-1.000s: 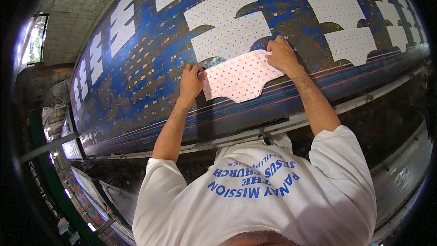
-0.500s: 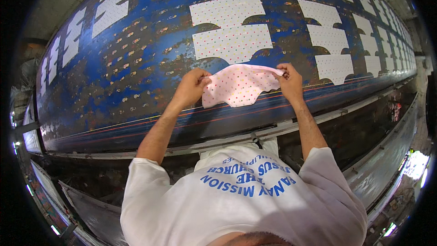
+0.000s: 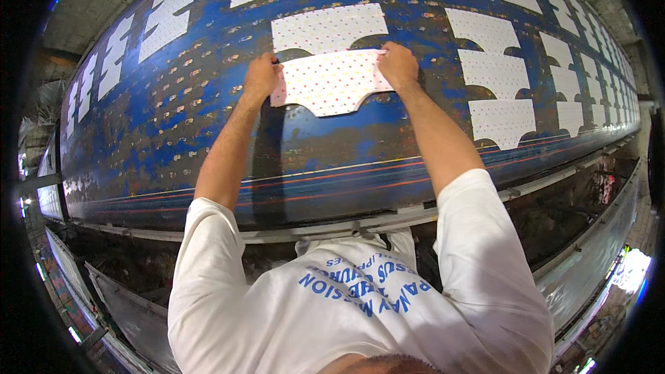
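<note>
Between my two hands a cut fabric piece (image 3: pixel 325 83), white to pale pink with small coloured dots, is stretched nearly flat over the table. My left hand (image 3: pixel 260 76) grips its left far corner, fingers closed. At the right far corner my right hand (image 3: pixel 400 66) pinches the cloth. The piece has a straight far edge and a curved, scooped near edge. Just beyond it lies a matching dotted piece (image 3: pixel 331 24), flat on the table. I cannot tell whether the held piece touches the table.
The long table (image 3: pixel 194 111) has a worn blue and dark surface, with coloured lines along its near side. Rows of dotted pieces (image 3: pixel 493 69) lie to the right, and others (image 3: pixel 166 17) to the left. A metal rail (image 3: pixel 325 227) runs along the near edge, close to my body.
Both hands have moved away from my body and slightly left, carrying the fabric piece over the spot of a laid piece. The cloth, curved before, is now flatter and pulled straight.
</note>
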### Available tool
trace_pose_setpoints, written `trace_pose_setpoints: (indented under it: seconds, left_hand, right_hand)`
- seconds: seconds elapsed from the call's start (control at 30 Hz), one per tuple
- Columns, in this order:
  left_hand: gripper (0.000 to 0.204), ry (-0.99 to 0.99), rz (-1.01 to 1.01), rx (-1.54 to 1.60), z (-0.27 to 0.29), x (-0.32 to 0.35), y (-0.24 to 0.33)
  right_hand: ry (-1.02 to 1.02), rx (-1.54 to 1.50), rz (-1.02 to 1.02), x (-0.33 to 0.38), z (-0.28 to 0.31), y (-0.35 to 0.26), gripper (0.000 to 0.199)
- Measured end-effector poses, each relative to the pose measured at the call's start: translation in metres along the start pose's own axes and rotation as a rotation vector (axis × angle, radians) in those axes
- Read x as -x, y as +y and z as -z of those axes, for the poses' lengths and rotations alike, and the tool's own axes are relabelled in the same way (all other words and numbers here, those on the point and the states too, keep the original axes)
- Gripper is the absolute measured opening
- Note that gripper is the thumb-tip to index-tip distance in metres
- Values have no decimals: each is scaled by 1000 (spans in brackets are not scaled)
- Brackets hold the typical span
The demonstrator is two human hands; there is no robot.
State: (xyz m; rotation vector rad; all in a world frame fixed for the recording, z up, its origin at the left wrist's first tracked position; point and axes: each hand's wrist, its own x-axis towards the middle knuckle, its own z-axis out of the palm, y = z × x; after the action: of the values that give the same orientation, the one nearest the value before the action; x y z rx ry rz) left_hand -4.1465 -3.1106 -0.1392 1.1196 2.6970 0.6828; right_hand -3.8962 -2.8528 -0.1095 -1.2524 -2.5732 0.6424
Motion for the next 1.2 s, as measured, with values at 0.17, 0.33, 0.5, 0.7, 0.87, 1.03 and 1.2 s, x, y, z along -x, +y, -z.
trace_pose_setpoints:
  seconds: [0.17,0.33,0.5,0.7,0.87,1.03,1.2]
  left_hand:
    - [24,45,-39,-240,-5,5,8]
    - [33,-47,175,-288,-5,1,34]
    - [26,-98,272,-360,2,1,39]
    - [32,-106,168,-467,-13,-2,45]
    - [18,-83,-29,-203,26,13,46]
    - [18,-100,75,221,101,15,53]
    - [19,42,13,167,84,-62,49]
  right_hand:
    - [-220,91,76,-19,10,4,35]
    - [-276,-12,-52,-29,20,1,51]
    - [-343,47,-67,-30,18,-10,43]
    - [-214,115,72,-18,9,1,29]
    - [-75,-135,259,15,0,11,18]
    - [-8,-520,52,-1,17,18,19]
    - [117,-488,94,-83,27,-10,23]
